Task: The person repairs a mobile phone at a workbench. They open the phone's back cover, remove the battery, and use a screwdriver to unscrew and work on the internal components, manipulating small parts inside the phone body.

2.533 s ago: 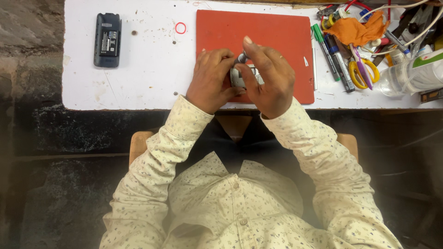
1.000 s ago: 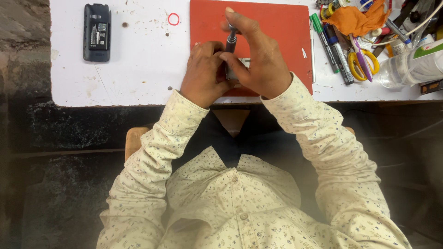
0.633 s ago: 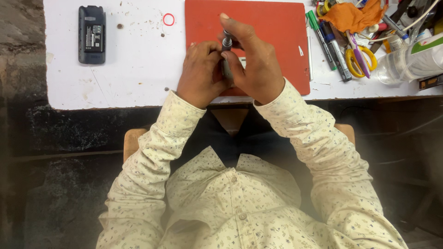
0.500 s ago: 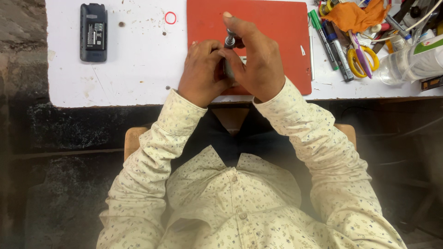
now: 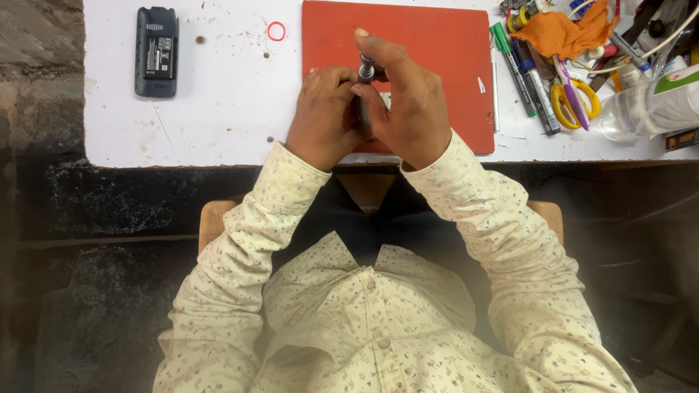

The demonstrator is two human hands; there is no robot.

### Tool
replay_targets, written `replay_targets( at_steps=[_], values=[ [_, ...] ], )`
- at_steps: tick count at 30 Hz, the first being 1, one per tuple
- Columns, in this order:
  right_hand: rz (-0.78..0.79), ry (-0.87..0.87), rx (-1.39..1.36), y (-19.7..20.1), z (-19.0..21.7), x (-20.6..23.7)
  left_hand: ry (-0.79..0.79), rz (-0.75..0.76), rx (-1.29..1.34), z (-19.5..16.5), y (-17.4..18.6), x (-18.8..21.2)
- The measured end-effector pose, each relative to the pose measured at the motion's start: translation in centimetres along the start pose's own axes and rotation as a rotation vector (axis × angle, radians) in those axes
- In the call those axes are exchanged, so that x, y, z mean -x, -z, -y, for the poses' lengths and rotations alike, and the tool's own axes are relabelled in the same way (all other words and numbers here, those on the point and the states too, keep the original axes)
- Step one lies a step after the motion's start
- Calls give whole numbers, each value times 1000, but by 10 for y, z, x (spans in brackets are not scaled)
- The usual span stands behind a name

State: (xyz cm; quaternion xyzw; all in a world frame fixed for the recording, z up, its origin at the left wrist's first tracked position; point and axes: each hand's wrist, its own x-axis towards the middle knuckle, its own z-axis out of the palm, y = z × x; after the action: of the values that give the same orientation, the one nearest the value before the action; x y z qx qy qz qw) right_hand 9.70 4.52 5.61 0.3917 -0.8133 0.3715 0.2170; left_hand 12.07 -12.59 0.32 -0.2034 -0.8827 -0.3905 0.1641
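Both hands meet over the near edge of a red mat (image 5: pixel 429 44) on a white table (image 5: pixel 218 109). My right hand (image 5: pixel 408 102) grips a slim dark screwdriver (image 5: pixel 365 71) held upright, its index finger resting on the tool's top. My left hand (image 5: pixel 324 116) is closed around a small object beneath the tool; that object is almost wholly hidden by the fingers. The tool's tip is hidden between the two hands.
A dark phone body (image 5: pixel 156 51) lies face down at the table's left. A small red ring (image 5: pixel 276 30) lies beside the mat. At the right sit markers (image 5: pixel 520 69), yellow-handled scissors (image 5: pixel 571 102), an orange cloth (image 5: pixel 564 33) and a clear bottle (image 5: pixel 648 109).
The screwdriver came up between my hands from 2.5 s ago, when both hands cupped a small pale object. Over the last second the hands have held nearly still.
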Motion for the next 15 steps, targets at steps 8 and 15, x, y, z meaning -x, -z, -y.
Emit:
replay_targets(
  at_steps=[8,15],
  values=[
    [7,12,0,-2,-2,4,15,7,11,0,0,0],
    [-26,41,-24,3,-3,1,-3,-11,-14,-1,1,-1]
  ],
)
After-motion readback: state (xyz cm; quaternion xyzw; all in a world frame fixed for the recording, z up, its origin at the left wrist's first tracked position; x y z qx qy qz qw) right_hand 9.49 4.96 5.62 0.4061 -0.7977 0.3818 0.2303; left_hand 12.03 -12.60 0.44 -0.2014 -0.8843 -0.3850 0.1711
